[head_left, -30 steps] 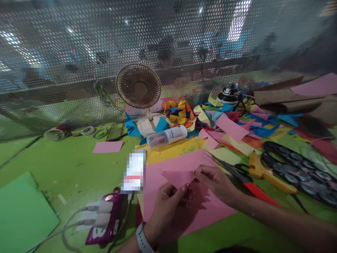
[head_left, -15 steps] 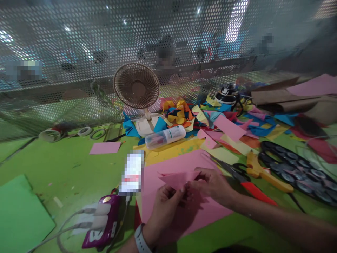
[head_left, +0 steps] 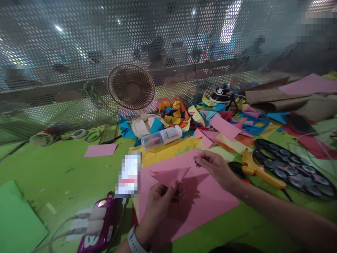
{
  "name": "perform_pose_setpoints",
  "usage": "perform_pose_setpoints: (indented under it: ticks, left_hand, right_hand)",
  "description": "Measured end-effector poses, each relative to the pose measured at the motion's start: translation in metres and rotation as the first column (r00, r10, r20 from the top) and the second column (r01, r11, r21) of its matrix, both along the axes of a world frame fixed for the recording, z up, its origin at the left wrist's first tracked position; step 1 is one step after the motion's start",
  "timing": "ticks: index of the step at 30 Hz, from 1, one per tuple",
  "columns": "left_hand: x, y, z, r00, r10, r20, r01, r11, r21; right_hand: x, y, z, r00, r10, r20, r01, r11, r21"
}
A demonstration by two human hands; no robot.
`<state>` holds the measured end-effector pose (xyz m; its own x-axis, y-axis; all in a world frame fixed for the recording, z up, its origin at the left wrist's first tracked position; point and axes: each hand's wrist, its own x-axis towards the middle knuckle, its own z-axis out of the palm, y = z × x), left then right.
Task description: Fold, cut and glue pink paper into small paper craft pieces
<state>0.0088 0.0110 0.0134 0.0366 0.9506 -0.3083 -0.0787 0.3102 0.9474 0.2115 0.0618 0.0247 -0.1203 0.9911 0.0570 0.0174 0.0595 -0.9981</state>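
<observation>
A folded piece of pink paper [head_left: 172, 175] with a pointed right end is pinched between the thumb and fingers of my left hand [head_left: 161, 200]. It is held over a large flat pink sheet [head_left: 210, 207]. My right hand [head_left: 214, 168] hovers up and to the right of the fold, apart from it. Its thumb and fingertips are drawn together, and I see nothing between them. Under the right forearm lie scissors with red handles [head_left: 245, 181], mostly covered. The yellow glue gun [head_left: 256, 168] rests just beyond the right hand.
Behind stand a fan [head_left: 133, 89] and a heap of coloured folded paper [head_left: 176, 114], with a clear bottle [head_left: 162, 137] in front. At left lie a phone [head_left: 129, 174], a purple power block [head_left: 97, 225] with cables and a green sheet [head_left: 18, 214]. A black tray of round pieces [head_left: 292, 168] lies right.
My right hand has let go of the folded pink paper and moved up and right, now covering more of the scissors. My left hand still holds the paper. The view has shifted slightly.
</observation>
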Motion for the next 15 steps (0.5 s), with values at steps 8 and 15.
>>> perform_pose_setpoints:
  ticks: [8, 15]
  left_hand:
    - [0.003, -0.008, 0.0, 0.983, -0.142, -0.12, 0.157, 0.98, 0.12]
    - [0.002, -0.009, 0.007, 0.936, -0.3, -0.182, 0.326, 0.936, 0.132]
  right_hand:
    - [-0.005, -0.014, 0.005, 0.904, 0.412, 0.116, -0.381, 0.898, -0.218]
    - [-0.001, -0.015, 0.009, 0.787, 0.559, 0.261, -0.502, 0.827, -0.254]
